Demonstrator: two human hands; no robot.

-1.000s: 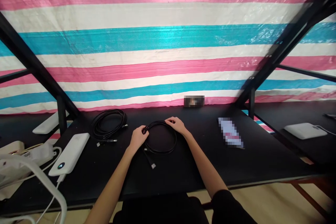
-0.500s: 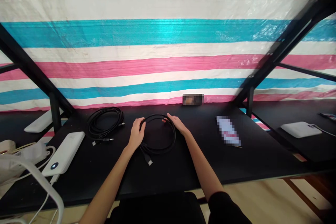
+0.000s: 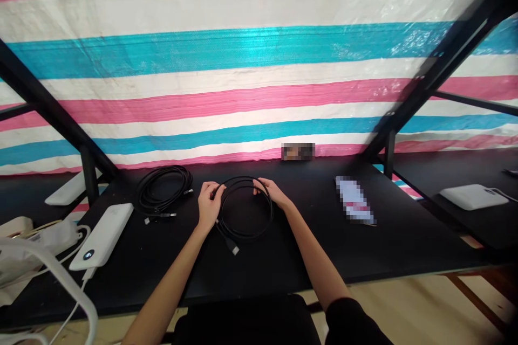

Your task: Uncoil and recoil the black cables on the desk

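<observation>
A black USB cable [image 3: 247, 237] is coiled in a ring on the black table in front of me. Its USB plug [image 3: 235, 250] sticks out at the near side of the ring. My left hand [image 3: 209, 205] is closed on the ring's left side, thumb and fingertips pinching the cable. On the upper right of the ring, my right hand [image 3: 270, 192] has its fingers curled around the strands. To the left lies a second coiled black cable [image 3: 164, 188], its metal plugs showing at the near right; neither hand touches it.
A white power bank [image 3: 103, 234] with a plugged-in cord lies at the left, beside a white power strip [image 3: 52, 240]. A pixelated flat item [image 3: 354, 199] lies at the right, and a blurred dark box [image 3: 298, 151] stands at the back. A striped sheet [image 3: 243, 81] hangs behind, between black frame bars.
My left fingers have drawn together into a pinch on the coil. The ring's strands have spread a little apart, and the view has shifted slightly.
</observation>
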